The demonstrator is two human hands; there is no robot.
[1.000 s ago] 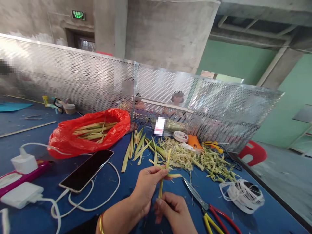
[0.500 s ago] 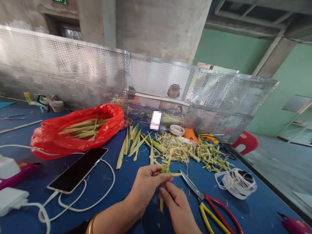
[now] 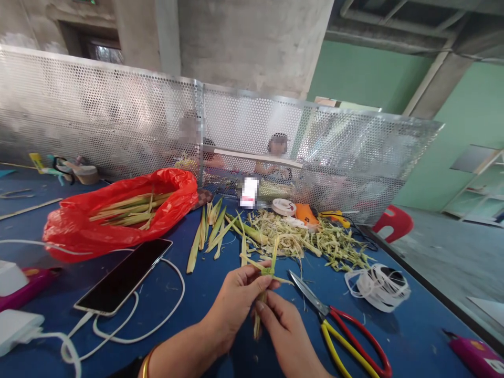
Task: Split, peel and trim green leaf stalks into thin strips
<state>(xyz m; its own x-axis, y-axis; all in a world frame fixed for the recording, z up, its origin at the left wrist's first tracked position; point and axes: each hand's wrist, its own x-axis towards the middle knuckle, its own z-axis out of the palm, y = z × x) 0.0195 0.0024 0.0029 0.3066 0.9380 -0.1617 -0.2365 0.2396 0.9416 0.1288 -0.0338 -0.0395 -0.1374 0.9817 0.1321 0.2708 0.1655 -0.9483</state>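
Note:
Between my two hands is a small woven piece of green leaf strips [image 3: 268,271], its loose ends sticking up and out to the sides. My left hand [image 3: 238,294] pinches the woven knot between thumb and fingers. Just below, my right hand [image 3: 281,320] closes on the bundled strip ends hanging from it; its fingertips are partly hidden. Scissors [image 3: 325,311] with one red and one yellow handle lie to the right of my right hand, blades pointing up toward the piece. Several cut leaf strips [image 3: 214,231] lie beyond my hands.
A red plastic bag [image 3: 74,223] of leaf strips sits at the left, behind a phone [image 3: 124,275] with a white cable. Leaf shavings [image 3: 283,233], a tape roll [image 3: 283,207] and a coil of white strip [image 3: 380,289] lie right. A perforated metal screen [image 3: 252,121] stands behind, people beyond it.
The view has shifted slightly. Both hands keep their hold on the woven leaf piece; its loose strips and hanging ends have turned a little.

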